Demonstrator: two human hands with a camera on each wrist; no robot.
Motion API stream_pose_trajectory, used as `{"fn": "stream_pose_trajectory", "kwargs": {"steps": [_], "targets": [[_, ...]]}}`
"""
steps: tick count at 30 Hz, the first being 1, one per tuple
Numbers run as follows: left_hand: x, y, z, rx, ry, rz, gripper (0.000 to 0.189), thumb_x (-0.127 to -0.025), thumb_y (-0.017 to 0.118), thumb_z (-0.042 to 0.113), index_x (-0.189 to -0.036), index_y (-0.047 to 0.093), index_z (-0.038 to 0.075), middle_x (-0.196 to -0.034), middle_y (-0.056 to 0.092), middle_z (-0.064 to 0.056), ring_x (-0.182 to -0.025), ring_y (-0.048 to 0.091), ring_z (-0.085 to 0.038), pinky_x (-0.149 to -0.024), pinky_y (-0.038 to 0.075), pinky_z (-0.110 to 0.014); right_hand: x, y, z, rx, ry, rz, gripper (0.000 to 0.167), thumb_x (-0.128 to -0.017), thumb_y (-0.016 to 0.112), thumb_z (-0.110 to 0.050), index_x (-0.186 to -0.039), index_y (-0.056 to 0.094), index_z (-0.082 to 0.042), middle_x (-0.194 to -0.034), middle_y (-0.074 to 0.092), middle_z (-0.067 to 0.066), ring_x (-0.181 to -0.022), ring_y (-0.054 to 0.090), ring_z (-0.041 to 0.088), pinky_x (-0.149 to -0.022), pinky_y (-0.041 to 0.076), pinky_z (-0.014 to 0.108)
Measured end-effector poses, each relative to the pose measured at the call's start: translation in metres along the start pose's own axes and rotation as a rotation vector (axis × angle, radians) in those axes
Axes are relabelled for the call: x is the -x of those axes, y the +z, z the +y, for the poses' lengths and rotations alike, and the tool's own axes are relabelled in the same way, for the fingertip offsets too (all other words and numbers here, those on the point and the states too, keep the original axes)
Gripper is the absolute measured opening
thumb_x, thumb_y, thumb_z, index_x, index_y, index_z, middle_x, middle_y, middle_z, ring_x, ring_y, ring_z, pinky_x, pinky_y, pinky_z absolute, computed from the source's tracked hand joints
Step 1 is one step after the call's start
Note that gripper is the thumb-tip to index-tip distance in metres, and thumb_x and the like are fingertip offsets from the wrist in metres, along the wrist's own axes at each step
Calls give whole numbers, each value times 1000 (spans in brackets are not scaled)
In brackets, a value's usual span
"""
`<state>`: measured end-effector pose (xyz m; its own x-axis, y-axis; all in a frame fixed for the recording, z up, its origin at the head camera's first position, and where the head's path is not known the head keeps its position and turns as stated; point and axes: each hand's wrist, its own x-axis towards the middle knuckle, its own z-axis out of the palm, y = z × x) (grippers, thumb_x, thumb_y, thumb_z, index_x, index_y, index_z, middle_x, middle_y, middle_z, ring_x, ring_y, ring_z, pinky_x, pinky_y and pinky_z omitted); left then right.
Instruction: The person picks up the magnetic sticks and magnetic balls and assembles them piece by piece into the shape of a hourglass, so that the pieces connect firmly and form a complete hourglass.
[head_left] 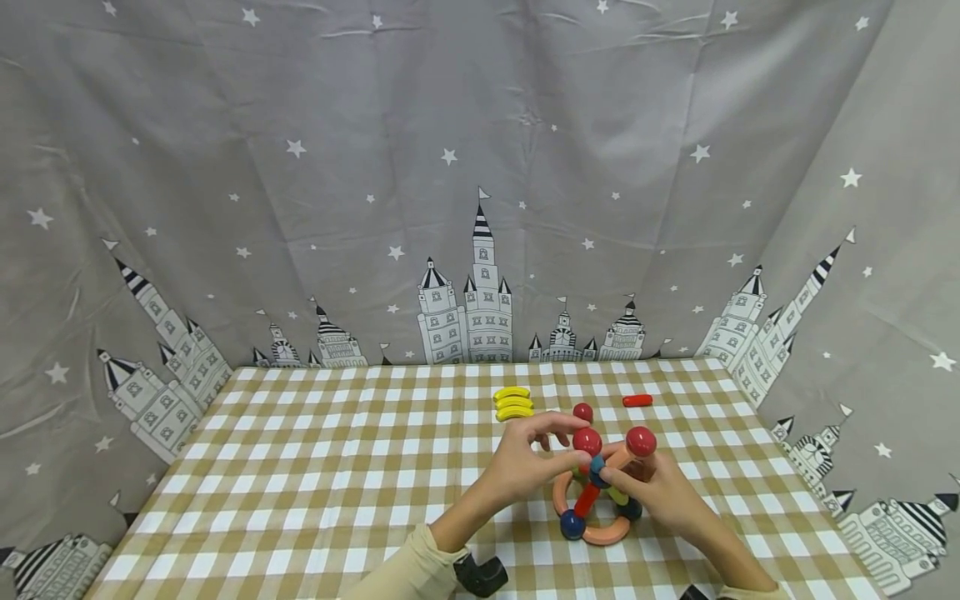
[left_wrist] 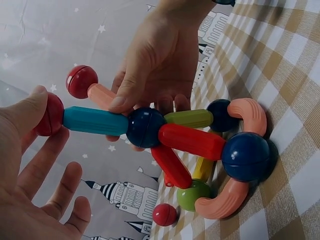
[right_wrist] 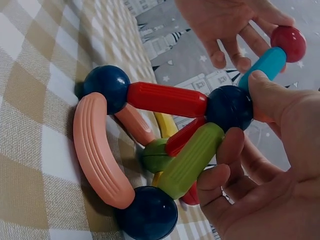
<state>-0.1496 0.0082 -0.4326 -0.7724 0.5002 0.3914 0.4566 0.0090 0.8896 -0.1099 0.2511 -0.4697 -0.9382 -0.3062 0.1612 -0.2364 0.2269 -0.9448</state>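
Note:
A building-toy frame of coloured rods and balls stands on the checked cloth. Its curved peach rods and a green ball lie low, and slanting red rods and a lime rod rise to a dark blue ball. From that ball a turquoise rod leads to a red ball, which my left hand pinches between thumb and fingertips. My right hand grips a short peach rod beside the blue ball; another red ball caps that rod.
Several yellow curved rods lie side by side beyond my left hand. A loose red ball rests just behind the frame, and a red rod lies farther right. A grey castle-print curtain hangs behind the table.

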Motion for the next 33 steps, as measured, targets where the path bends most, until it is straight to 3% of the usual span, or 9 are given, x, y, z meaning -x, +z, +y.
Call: {"fn": "stream_pose_trajectory", "kwargs": {"steps": [6, 11, 17, 20, 24, 30, 33], "targets": [[-1, 0, 1, -13, 28, 2, 32, -88, 82, 15, -119, 75, 7, -116, 75, 0, -93, 65, -36, -74, 48, -28, 0, -2, 0, -23, 19, -9, 10, -101, 65, -9, -104, 70, -1, -117, 69, 16, -104, 68, 22, -90, 55, 31], [0, 0, 1, -15, 33, 1, 33, -87, 83, 14, -119, 75, 11, -118, 74, 0, -93, 65, -35, -73, 49, -33, 1, -2, 0, -35, 32, 3, 14, -101, 66, -10, -110, 68, 1, -119, 69, 16, -105, 69, 22, -90, 54, 30], [2, -7, 2, -50, -21, -4, 35, -92, 80, 20, -126, 72, 15, -118, 74, 4, -94, 65, -21, -77, 51, -40, 1, 0, 1, -58, 23, 12, 13, -100, 66, -7, -110, 68, 1, -119, 71, 15, -106, 69, 22, -90, 55, 30], [2, -16, -4, -69, -51, 53, 33, -95, 76, 23, -127, 71, 18, -114, 75, 5, -93, 64, -15, -78, 50, -36, 1, 2, 2, -66, 19, 17, 12, -99, 68, -8, -108, 69, 1, -119, 71, 16, -107, 69, 22, -90, 55, 31], [-1, -33, -19, -94, -72, 164, 31, -94, 77, 22, -124, 72, 17, -112, 74, 0, -90, 65, -17, -74, 49, -31, 1, 3, 1, -60, 37, 34, 12, -97, 70, -10, -102, 68, 1, -121, 70, 18, -107, 69, 21, -90, 55, 30], [-4, -53, -45, -176, -125, 257, 36, -86, 85, 21, -120, 72, 16, -112, 72, -4, -90, 66, -30, -69, 47, -29, 1, 3, 0, -48, 79, 42, 16, -97, 71, -13, -101, 66, 2, -123, 69, 21, -108, 68, 18, -90, 54, 29], [-6, -59, -58, -198, -138, 272, 39, -83, 87, 18, -118, 72, 13, -115, 70, -14, -94, 64, -41, -75, 51, -39, 0, 4, -1, -53, 91, 38, 19, -98, 71, -15, -101, 66, 3, -124, 68, 20, -110, 68, 18, -91, 54, 29]]}}
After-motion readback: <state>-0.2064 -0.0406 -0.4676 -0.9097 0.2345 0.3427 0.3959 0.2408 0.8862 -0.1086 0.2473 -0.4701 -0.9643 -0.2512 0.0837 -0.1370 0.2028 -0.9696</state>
